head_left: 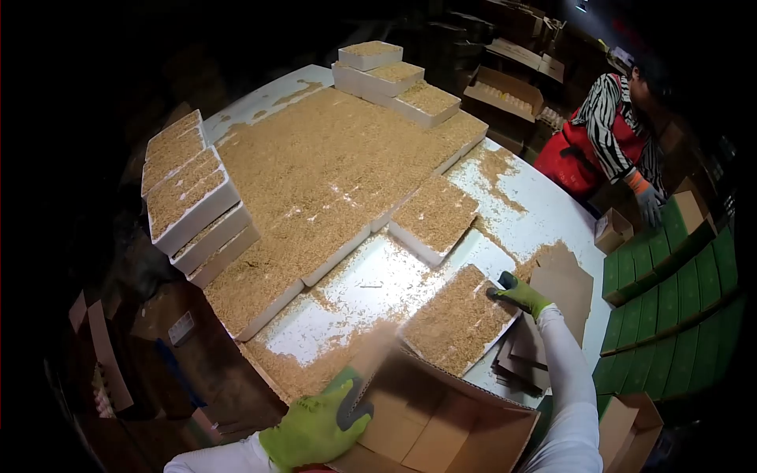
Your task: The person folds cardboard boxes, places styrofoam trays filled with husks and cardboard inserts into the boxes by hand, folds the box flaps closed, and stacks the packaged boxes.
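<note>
Left hand (315, 426), yellow-green glove with grey fingertips: at the left side of an open brown cardboard box (441, 418); thumb and fingers stand apart, and whether they pinch the cardboard cannot be told.

Right hand (522, 295), matching glove: fingers bent, fingertips at the far right edge of a white rectangular tray filled with tan flakes (457, 322); a firm pinch cannot be confirmed. This tray lies between the two hands, just beyond the box.

Flat brown cardboard sheets (564, 284): piled beside and under the right wrist.

Second flake-filled white tray (434, 214): beyond the right hand, to its left, on a white tabletop (579, 209) strewn with loose flakes.

Broad block of adjoining filled trays (315, 158): beyond both hands. Left-hand stack of filled trays (209, 225): well beyond the left hand.

Rows of green boxes (662, 288): right of the right hand. Behind them, a co-worker in a red apron (569, 162), one grey-gloved hand (650, 205) at the topmost row.
</note>
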Tool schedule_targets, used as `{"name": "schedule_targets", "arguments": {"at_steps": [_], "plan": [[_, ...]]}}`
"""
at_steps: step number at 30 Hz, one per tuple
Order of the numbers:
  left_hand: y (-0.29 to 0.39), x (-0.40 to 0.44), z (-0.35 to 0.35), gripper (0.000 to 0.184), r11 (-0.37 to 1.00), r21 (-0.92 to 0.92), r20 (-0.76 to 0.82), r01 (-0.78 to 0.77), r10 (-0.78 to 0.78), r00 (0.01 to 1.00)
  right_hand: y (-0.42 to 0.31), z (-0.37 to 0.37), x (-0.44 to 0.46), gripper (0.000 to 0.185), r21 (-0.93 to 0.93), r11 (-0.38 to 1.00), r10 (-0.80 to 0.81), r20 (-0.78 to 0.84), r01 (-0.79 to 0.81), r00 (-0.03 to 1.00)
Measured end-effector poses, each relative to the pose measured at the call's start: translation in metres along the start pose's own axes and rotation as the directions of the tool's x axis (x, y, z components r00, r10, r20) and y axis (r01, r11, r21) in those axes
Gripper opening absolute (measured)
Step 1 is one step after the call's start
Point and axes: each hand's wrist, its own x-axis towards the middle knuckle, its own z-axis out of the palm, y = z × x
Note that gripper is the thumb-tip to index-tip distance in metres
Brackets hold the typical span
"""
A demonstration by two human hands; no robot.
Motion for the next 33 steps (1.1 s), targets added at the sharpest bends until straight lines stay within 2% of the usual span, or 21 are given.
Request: {"name": "schedule_targets", "arguments": {"at_steps": [2, 3, 6, 8, 11, 12, 13, 14, 16, 17, 18, 19, 20, 21, 22, 23, 24, 26, 29, 32, 33], "plan": [[0.006, -0.003, 0.002, 0.059, 0.996, -0.042, -0.116, -0.078, 0.072, 0.991, -0.001, -0.008, -0.013, 0.065, -0.028, 0.994, -0.103, -0.077, 0.101, 0.992], [0.006, -0.005, 0.005, 0.060, 0.992, -0.066, -0.175, -0.109, 0.096, 0.980, -0.022, -0.007, -0.033, 0.071, -0.131, 0.991, -0.038, -0.047, 0.032, 0.998], [-0.011, -0.003, 0.018, 0.070, 0.986, 0.010, -0.217, -0.164, 0.163, 0.962, -0.003, -0.005, -0.054, 0.064, 0.028, 0.980, -0.189, -0.167, 0.197, 0.968], [0.001, -0.005, 0.001, 0.071, 0.998, -0.008, -0.073, -0.061, 0.060, 0.996, 0.005, -0.010, -0.073, 0.055, 0.306, 0.941, -0.086, -0.208, 0.149, 0.974], [-0.002, -0.004, 0.011, 0.072, 1.000, -0.003, -0.080, -0.024, 0.023, 0.997, 0.013, -0.026, -0.108, 0.036, 0.212, 0.936, -0.200, -0.340, 0.282, 0.919], [-0.016, 0.005, 0.029, 0.072, 0.987, -0.007, -0.168, -0.161, 0.158, 0.973, 0.024, -0.035, -0.113, 0.039, 0.394, 0.873, -0.148, -0.349, 0.289, 0.925], [-0.009, -0.008, 0.007, 0.071, 0.988, -0.082, -0.085, -0.129, 0.122, 0.989, 0.009, -0.036, -0.129, 0.048, 0.548, 0.777, -0.206, -0.243, 0.310, 0.948], [-0.006, -0.013, 0.003, 0.070, 0.993, -0.072, -0.062, -0.098, 0.094, 0.994, 0.095, -0.096, -0.101, 0.057, 0.154, 0.893, -0.320, -0.443, 0.423, 0.837], [-0.022, -0.001, 0.031, 0.066, 0.973, 0.035, -0.318, -0.230, 0.229, 0.920, -0.009, -0.047, -0.174, 0.062, 0.737, 0.587, -0.145, -0.311, 0.334, 0.939], [-0.029, 0.003, 0.037, 0.066, 0.965, 0.096, -0.373, -0.243, 0.261, 0.890, -0.037, -0.043, -0.200, 0.063, 0.875, 0.450, -0.080, -0.156, 0.176, 0.984], [-0.029, -0.001, 0.034, 0.066, 0.947, 0.155, -0.400, -0.282, 0.321, 0.858, -0.059, -0.029, -0.232, 0.070, 0.737, 0.584, -0.240, -0.242, 0.339, 0.940], [-0.027, 0.001, 0.027, 0.069, 0.973, 0.043, -0.280, -0.226, 0.229, 0.932, -0.040, -0.038, -0.249, 0.070, 0.578, 0.655, -0.271, -0.421, 0.486, 0.865], [-0.019, 0.003, 0.017, 0.071, 0.988, -0.042, -0.122, -0.149, 0.143, 0.982, -0.045, -0.033, -0.271, 0.068, 0.161, 0.797, -0.476, -0.423, 0.581, 0.771], [-0.017, 0.003, 0.013, 0.072, 0.987, -0.066, -0.067, -0.148, 0.144, 0.987, -0.049, -0.029, -0.294, 0.067, -0.439, 0.742, -0.667, -0.402, 0.507, 0.628], [-0.016, 0.005, 0.008, 0.072, 0.989, -0.079, -0.045, -0.123, 0.120, 0.992, -0.052, -0.025, -0.319, 0.066, -0.787, 0.529, -0.812, -0.360, 0.318, 0.459], [-0.013, 0.007, 0.002, 0.072, 0.988, -0.083, -0.011, -0.133, 0.132, 0.991, -0.074, -0.013, -0.334, 0.061, -0.222, 0.812, -0.544, -0.621, 0.540, 0.564], [-0.013, 0.007, -0.004, 0.072, 0.989, -0.081, 0.009, -0.125, 0.127, 0.992, -0.096, 0.008, -0.347, 0.057, 0.439, 0.668, -0.223, -0.653, 0.601, 0.724], [-0.018, 0.007, -0.001, 0.070, 0.987, -0.064, -0.023, -0.148, 0.147, 0.989, -0.135, 0.061, -0.386, 0.056, 0.706, 0.533, -0.156, -0.460, 0.466, 0.874], [-0.029, 0.015, 0.008, 0.066, 0.964, -0.098, -0.095, -0.248, 0.239, 0.966, -0.144, 0.137, -0.426, 0.057, 0.178, 0.844, -0.325, -0.582, 0.507, 0.745], [-0.041, 0.019, -0.002, 0.066, 0.963, -0.130, 0.000, -0.237, 0.239, 0.971, -0.166, 0.174, -0.435, 0.054, 0.582, 0.745, -0.015, -0.475, 0.326, 0.880], [-0.045, 0.019, -0.009, 0.066, 0.949, -0.228, 0.029, -0.219, 0.231, 0.972, -0.144, 0.179, -0.431, 0.053, 0.565, 0.735, -0.003, -0.549, 0.374, 0.836]]}}
